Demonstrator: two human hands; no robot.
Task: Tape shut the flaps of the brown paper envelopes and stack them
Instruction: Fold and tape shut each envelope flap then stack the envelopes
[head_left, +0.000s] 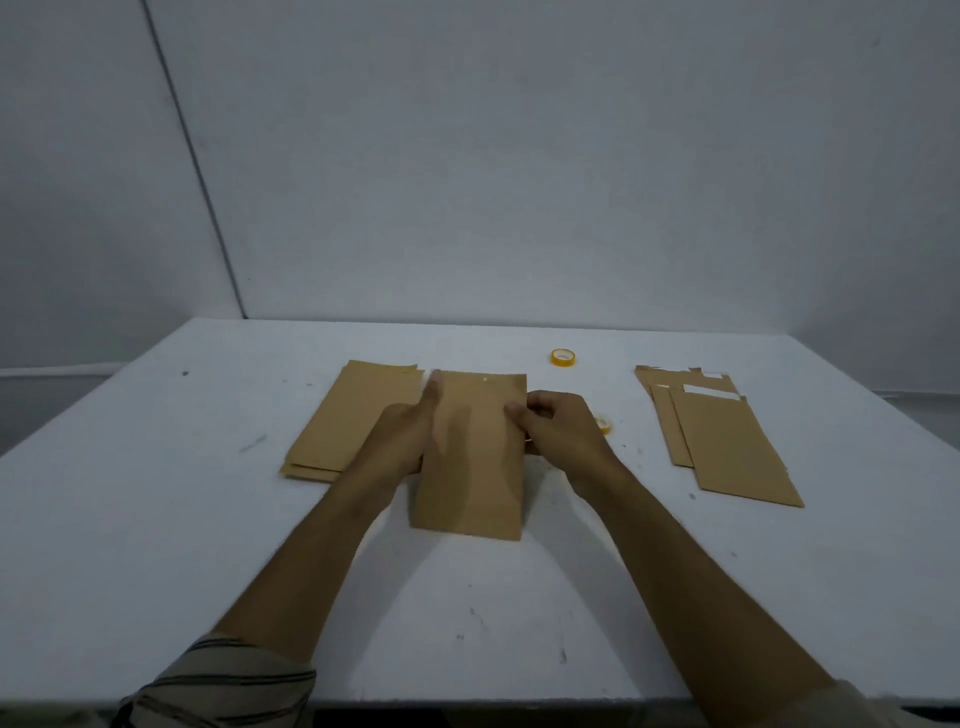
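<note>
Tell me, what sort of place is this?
Likely a makeshift packing station: a plain white table against bare walls, stacks of brown paper envelopes left and right, and a yellow tape roll.

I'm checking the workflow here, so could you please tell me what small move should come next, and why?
Probably the right hand should let go of the middle envelope and take the tape roll beside it, while the left hand steadies the envelope: it shows no tape yet, unlike the right pile with white strips.
</note>
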